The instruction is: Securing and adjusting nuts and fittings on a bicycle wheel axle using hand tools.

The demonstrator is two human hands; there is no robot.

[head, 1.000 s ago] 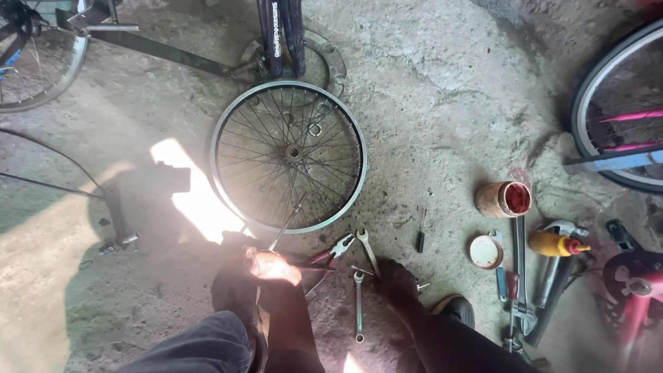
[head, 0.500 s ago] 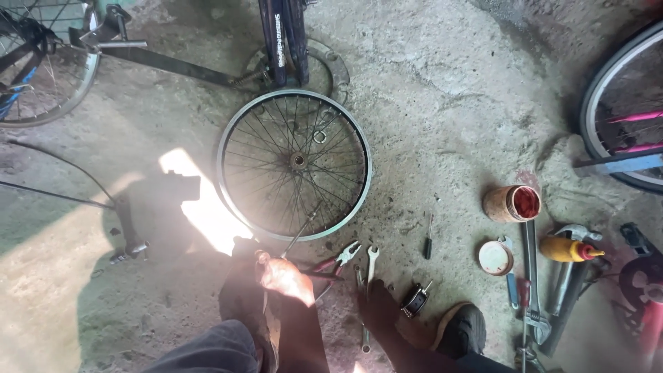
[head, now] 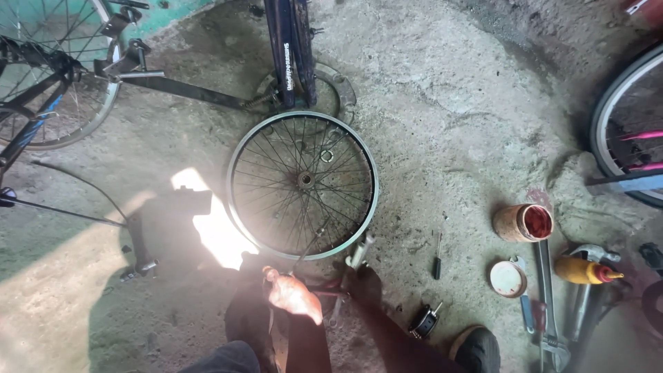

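This is a bicycle repair workshop, worked at ground level on a rough, stained concrete floor (head: pixel 449 103). A bare spoked wheel rim (head: pixel 302 185) lies flat in the middle, with a dark bike frame (head: pixel 290 48) standing just behind it and other bicycle wheels at the left (head: pixel 48 76) and right (head: pixel 621 131) edges. Hand tools are scattered along the right side (a small screwdriver (head: pixel 436 257), wrenches (head: pixel 545 304), a rusty open tin (head: pixel 523 222) with its lid (head: pixel 507 278) beside it, and a yellow squeeze bottle (head: pixel 583 271)).
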